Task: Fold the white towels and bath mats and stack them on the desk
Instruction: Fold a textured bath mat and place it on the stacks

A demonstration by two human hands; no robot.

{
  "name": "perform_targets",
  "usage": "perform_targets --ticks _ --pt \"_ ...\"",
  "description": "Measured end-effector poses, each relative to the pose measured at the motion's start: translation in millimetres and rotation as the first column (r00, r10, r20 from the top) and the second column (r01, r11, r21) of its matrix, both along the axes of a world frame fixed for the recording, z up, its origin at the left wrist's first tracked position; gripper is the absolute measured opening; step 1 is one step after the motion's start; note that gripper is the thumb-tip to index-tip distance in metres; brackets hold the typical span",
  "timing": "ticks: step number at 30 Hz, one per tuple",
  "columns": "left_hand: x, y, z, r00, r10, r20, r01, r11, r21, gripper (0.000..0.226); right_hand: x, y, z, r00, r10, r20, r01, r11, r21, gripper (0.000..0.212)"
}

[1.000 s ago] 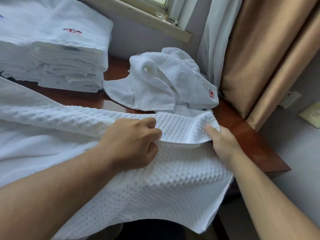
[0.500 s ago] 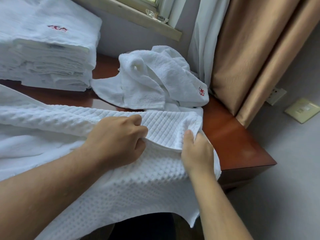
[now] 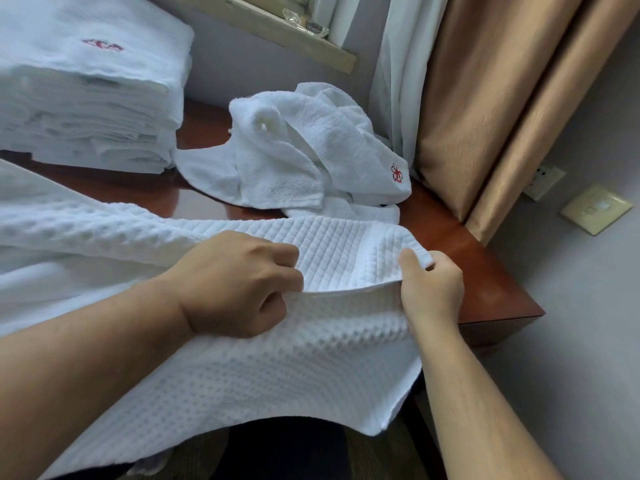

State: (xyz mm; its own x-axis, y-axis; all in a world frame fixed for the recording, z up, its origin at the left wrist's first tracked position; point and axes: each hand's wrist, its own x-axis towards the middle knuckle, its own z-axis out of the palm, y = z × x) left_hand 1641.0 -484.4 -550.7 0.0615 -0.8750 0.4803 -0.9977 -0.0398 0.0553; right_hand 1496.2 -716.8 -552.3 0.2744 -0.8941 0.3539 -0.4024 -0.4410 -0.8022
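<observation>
Presently, in the head view, a white waffle-textured bath mat (image 3: 294, 368) is seen spread across the near part of the table (image 3: 478, 271). Its near edge hangs off the table front toward the person. The far portion of the mat is turned back over itself, so that a flap of finer-ribbed fabric lies on top.

The left grip (image 3: 239, 282) is clenched on the free edge of that flap near its middle, with the fingers curled into the fabric. The right grip (image 3: 433, 289) is closed on the flap's right-hand corner. The thumb is laid on top, the fingers are tucked beneath, and the corner is raised slightly off the layer below.

Behind the mat, a crumpled white towel (image 3: 304, 150) with a red emblem (image 3: 396, 173) is noted, lying unfolded on the table close to the wall. At the far left, a tall stack of folded towels (image 3: 86, 98) is recorded on the same table; a red mark shows on its top piece.

A sheer white curtain (image 3: 391, 81) and a gold curtain (image 3: 502, 98) are observed hanging at the right. A wooden window sill (image 3: 277, 32) is seen above. A wall socket (image 3: 543, 181) and a switch plate (image 3: 595, 209) are noted on the wall at the right.
</observation>
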Motion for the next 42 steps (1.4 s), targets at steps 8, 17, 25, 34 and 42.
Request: perform_targets --ticks 8,17,25,34,42 --pt "-2 1 -1 0.997 -0.041 0.058 0.040 0.999 0.018 0.023 1 8 -7 0.997 -0.067 -0.028 0.062 0.988 -0.143 0.017" --pt "-5 11 0 0.998 0.011 -0.059 -0.004 0.994 0.110 0.039 4 14 -2 0.967 -0.029 -0.254 -0.023 0.980 -0.199 0.035" --pt "-7 34 -5 0.972 0.119 -0.204 -0.090 0.985 0.148 0.042 63 64 38 0.710 0.366 -0.601 -0.481 0.876 -0.035 0.018" --pt "18 91 -18 0.865 0.489 -0.111 -0.487 0.872 0.052 0.050 87 105 -9 0.562 0.228 -0.795 -0.388 0.922 -0.011 0.105" --pt "54 59 -6 0.929 0.356 -0.099 -0.353 0.935 0.041 0.040 102 81 -5 0.624 0.161 -0.765 -0.301 0.953 -0.045 0.099"
